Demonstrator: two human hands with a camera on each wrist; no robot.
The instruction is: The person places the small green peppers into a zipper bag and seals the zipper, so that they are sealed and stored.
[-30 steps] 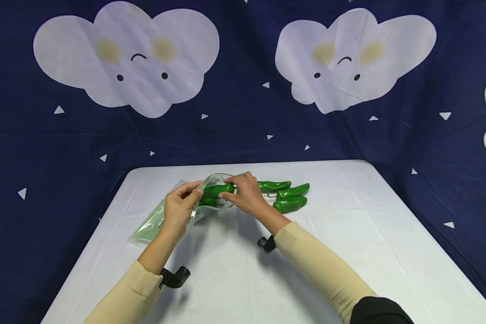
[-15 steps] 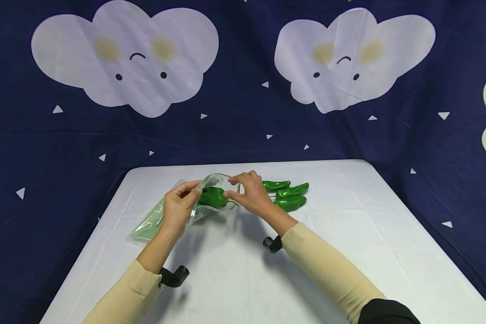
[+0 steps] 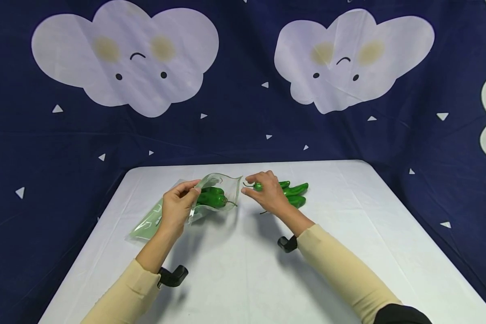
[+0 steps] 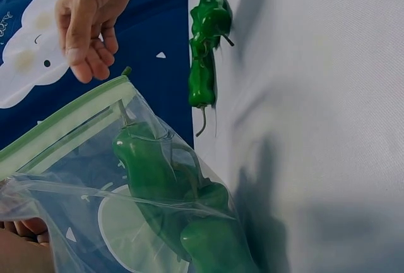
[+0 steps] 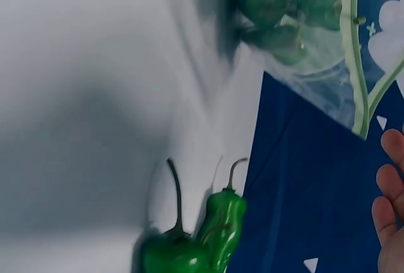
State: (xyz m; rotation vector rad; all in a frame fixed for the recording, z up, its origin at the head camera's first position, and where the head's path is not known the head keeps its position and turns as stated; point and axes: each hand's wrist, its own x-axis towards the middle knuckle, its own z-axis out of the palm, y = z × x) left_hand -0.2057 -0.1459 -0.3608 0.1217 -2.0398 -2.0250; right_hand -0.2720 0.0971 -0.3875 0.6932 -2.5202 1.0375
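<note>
A clear zip bag [image 3: 231, 186] with a green-tinted lower part lies tilted on the table, its mouth gaping to the right. Inside it are several green peppers [image 3: 212, 198], also seen through the plastic in the left wrist view [image 4: 148, 172]. My left hand [image 3: 178, 204] pinches the bag's rim between thumb and fingers. Just right of the mouth, my right hand [image 3: 266, 191] is in the air with thumb and fingers apart, holding nothing. Behind and beyond it, several loose green peppers [image 3: 296, 190] lie on the table, partly hidden by the hand.
The white table [image 3: 235, 279] has its far edge close behind the bag and peppers. A dark blue cloth [image 3: 243, 144] with clouds hangs behind. A black wrist-camera mount [image 3: 173, 276] sits at the left wrist, another mount [image 3: 287, 244] at the right.
My right hand has let go of a pepper inside the bag and moved out to the right, toward the loose peppers. My left hand stays on the bag's rim.
</note>
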